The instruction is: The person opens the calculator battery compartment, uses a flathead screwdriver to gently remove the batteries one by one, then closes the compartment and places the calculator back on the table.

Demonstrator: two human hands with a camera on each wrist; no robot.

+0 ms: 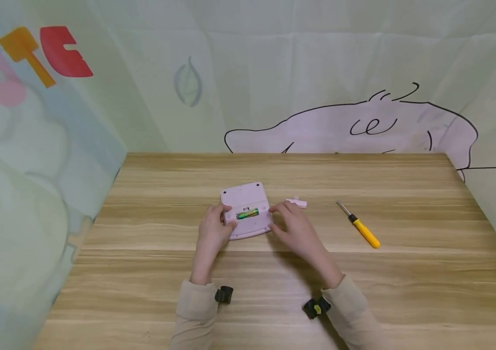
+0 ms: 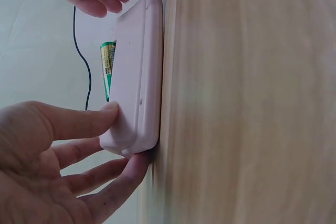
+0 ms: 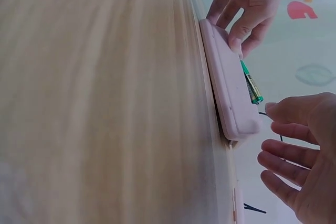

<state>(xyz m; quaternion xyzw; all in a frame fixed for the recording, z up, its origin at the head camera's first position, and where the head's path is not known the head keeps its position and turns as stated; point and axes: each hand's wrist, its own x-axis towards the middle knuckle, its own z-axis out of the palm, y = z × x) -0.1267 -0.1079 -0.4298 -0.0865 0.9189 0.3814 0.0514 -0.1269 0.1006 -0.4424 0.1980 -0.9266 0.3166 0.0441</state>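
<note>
A pink calculator [image 1: 243,195] lies face down on the table with its battery compartment uncovered. One green and gold battery [image 1: 248,213] is at the compartment, part of it standing above the pink back in both wrist views. My left hand [image 1: 214,231] grips the calculator's left edge, thumb on the back and fingers at the side and underneath. By the right edge is my right hand [image 1: 298,228], its fingers loosely bent and holding nothing; in the right wrist view a gap separates these fingers [image 3: 289,150] from the battery.
A small pink cover piece [image 1: 298,203] lies just beyond my right hand. Farther right is a screwdriver [image 1: 365,232] with a yellow handle. A printed cloth [image 1: 256,73] hangs behind the wooden table [image 1: 164,287].
</note>
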